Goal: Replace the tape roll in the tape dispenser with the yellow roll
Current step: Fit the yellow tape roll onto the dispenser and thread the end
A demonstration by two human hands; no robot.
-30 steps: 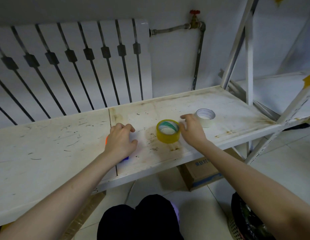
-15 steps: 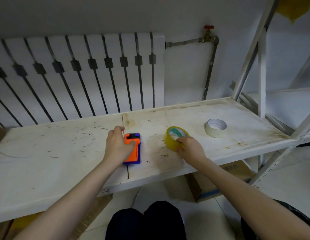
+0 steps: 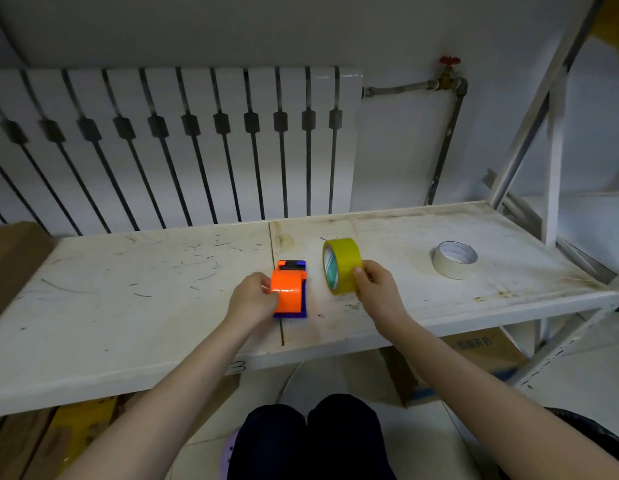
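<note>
Yellow roll [image 3: 342,265] is pinched on edge by the right hand [image 3: 377,292], just above the desk [image 3: 128,306]. The orange dispenser [image 3: 289,289] is gripped at its side by the left hand [image 3: 251,301], just left of the roll. The roll is judged light, stiff and smooth-faced; best held across its rim.

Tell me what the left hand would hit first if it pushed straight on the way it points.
The orange and blue plastic tape dispenser: the left hand already touches its side.
</note>
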